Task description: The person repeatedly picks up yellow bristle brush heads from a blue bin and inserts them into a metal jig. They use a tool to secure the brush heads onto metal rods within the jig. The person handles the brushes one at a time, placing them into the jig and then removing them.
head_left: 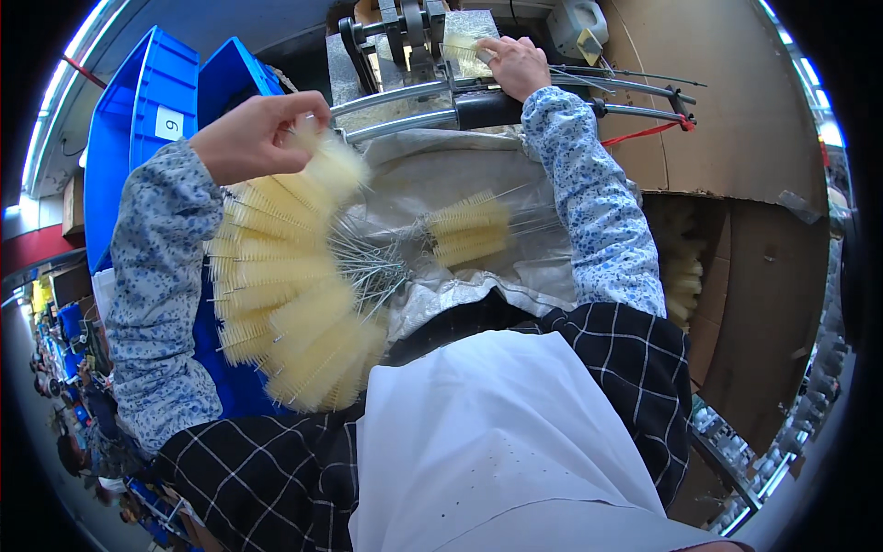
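Observation:
My left hand (262, 136) is raised above the pile on the left, its fingers closed on the end of a pale yellow bristle brush (337, 167), which is blurred. Below it fans a heap of similar twisted-wire brushes (285, 267), their bristles outward and wire stems bunched toward the middle. At the far side, by the metal machine (428, 46), my right hand (518, 66) pinches a short pale brush (463, 48). Several more brushes (467, 228) lie on the grey cloth (405, 166) between my arms, their thin wires pointing right.
Metal bars with a black sleeve (487, 109) cross in front of the machine, with a red tie (648, 133) at their right end. Blue bins (166, 87) stand at the left. Cardboard (717, 101) walls the right side, with more brushes (681, 267) in a box below.

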Demonstrator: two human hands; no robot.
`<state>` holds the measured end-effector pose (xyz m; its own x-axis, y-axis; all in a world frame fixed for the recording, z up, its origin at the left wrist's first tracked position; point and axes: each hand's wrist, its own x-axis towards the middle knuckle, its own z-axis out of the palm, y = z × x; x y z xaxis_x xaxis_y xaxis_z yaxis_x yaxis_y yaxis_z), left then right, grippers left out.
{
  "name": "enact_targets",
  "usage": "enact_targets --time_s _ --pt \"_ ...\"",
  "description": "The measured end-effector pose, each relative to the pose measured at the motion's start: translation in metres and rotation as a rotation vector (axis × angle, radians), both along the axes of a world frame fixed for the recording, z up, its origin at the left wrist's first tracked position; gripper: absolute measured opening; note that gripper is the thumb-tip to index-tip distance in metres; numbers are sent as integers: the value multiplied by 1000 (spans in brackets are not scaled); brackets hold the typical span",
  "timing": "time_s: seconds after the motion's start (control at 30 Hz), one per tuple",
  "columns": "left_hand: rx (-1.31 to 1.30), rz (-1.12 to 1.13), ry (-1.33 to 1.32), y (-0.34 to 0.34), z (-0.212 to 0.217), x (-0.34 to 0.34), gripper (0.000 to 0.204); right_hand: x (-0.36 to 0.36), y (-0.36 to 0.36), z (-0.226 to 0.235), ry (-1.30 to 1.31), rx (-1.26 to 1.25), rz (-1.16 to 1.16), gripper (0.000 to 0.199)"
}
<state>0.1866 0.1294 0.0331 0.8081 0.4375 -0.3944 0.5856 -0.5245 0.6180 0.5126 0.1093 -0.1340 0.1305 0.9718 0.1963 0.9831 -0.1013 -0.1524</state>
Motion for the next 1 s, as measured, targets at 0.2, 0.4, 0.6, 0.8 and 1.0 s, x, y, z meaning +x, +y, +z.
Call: enact_targets --time_s 0.2,0.4,0.6,0.8,1.0 --pt "89 -12 21 -8 21 -2 25 -1 13 4 -44 -9 20 28" --pt "91 -75 6 -12 26 12 25 17 24 -17 -241 106 125 37" --pt "99 -39 -36 -15 27 -6 26 37 -10 0 -88 135 -189 46" --pt "135 -57 -67 -13 31 -7 27 40 -10 -16 56 255 -145 34" --pt "173 -64 -79 -12 43 -11 27 1 -1 -15 68 258 -103 31"
